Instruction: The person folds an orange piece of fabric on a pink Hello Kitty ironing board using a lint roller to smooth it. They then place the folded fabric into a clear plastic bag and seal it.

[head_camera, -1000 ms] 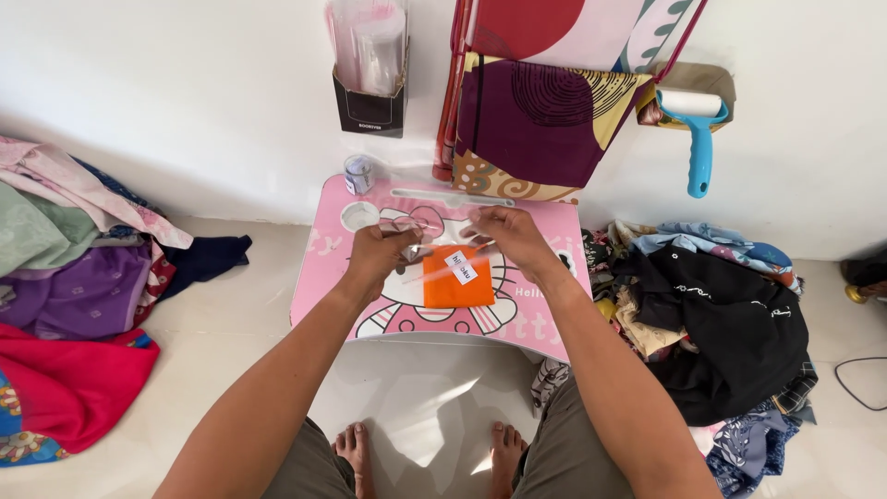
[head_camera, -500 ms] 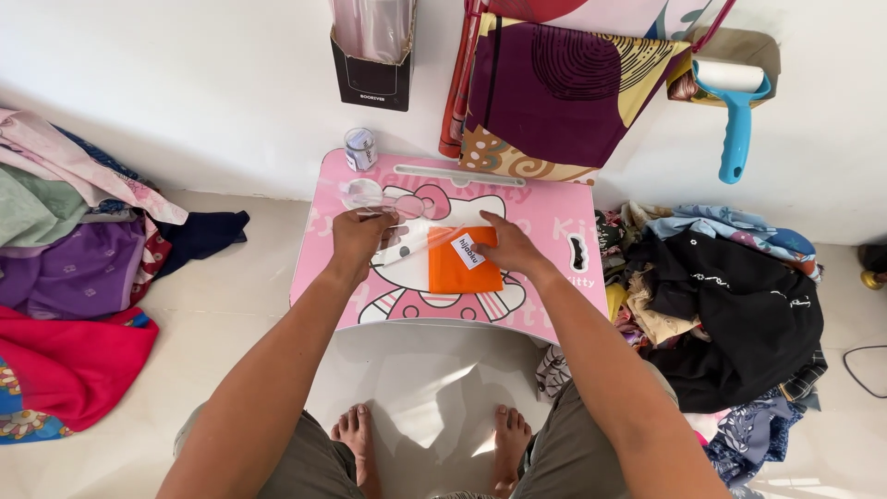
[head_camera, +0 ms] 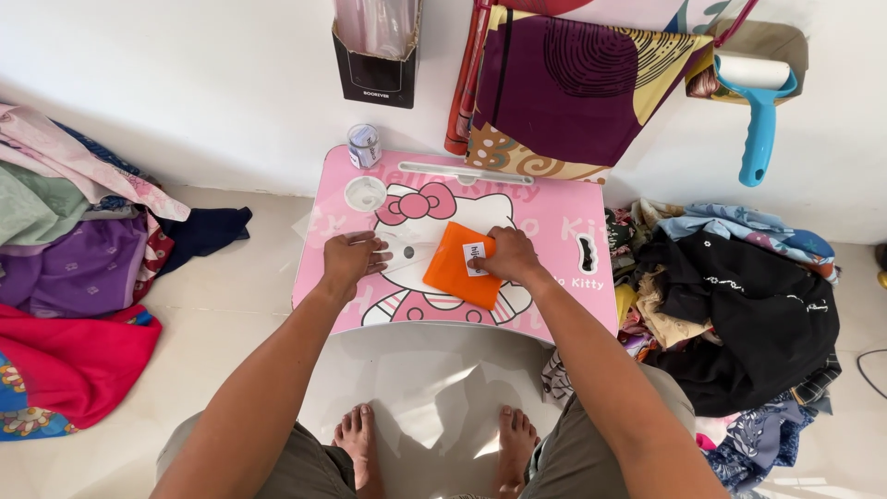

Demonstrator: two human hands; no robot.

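Observation:
A folded orange cloth packet [head_camera: 455,269] with a small white label [head_camera: 476,255] lies on the pink cartoon-cat lap table [head_camera: 554,222]. My right hand [head_camera: 506,258] rests on the packet's right side, fingers pressing at the label. My left hand [head_camera: 353,260] sits on the table to the left, fingers curled on a clear plastic bag [head_camera: 407,251] that lies beside the packet.
A small jar [head_camera: 364,145] and a round lid [head_camera: 365,193] stand at the table's far left. Piles of clothes lie left [head_camera: 65,277] and right [head_camera: 739,296]. A black box [head_camera: 374,69], hanging patterned fabric [head_camera: 564,83] and a blue lint roller [head_camera: 759,102] line the wall. My feet are below.
Both hands have lowered onto the table. The orange packet was laid flat under my right hand, and my left hand moved apart to the left with the clear plastic.

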